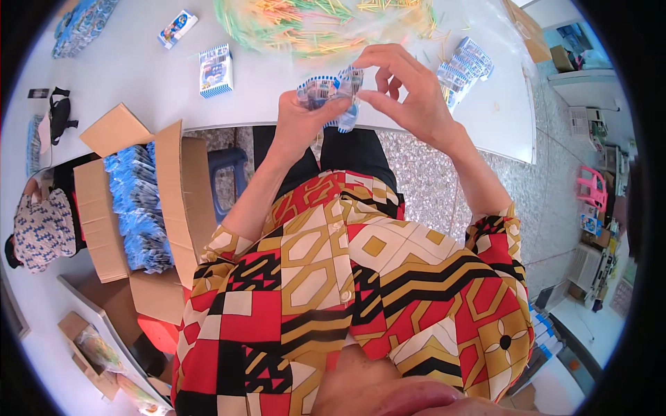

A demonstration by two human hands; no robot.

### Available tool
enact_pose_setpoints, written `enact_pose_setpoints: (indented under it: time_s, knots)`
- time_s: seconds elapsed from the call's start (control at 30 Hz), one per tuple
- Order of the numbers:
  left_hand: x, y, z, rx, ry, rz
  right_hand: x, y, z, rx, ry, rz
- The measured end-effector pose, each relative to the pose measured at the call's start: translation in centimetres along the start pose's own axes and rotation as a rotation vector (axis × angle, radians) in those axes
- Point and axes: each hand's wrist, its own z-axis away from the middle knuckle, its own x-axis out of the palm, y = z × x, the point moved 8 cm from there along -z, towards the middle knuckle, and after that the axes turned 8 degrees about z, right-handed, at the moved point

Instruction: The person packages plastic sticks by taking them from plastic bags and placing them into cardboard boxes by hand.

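Note:
Above the table's near edge, my left hand (300,125) grips blue-and-white printed packets (320,90), its thumb laid across them. The packets look folded or bunched, with striped edges. Just to the right is my right hand (409,90), its thumb and curved fingers apart and the fingertips close beside the packets. Whether a fingertip touches them I cannot tell.
A large clear bag of thin coloured sticks (312,28) lies at the back. Small boxes (216,71) stand left, and a strip of packets (466,69) lies right. An open carton (184,208) holds blue packets. Another person (45,225) sits far left.

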Motion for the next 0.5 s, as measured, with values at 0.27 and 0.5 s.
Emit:
enact_pose_setpoints:
  time_s: [0.27, 0.5]
  knots:
    - [0.2, -0.6, 0.1, 0.007, -0.055, -0.001, 0.4, -0.7, -0.2, -0.1, -0.014, 0.08]
    - [-0.1, -0.9, 0.5, -0.004, -0.054, -0.005, 0.9, 0.0, 0.2, -0.082, -0.05, 0.077]
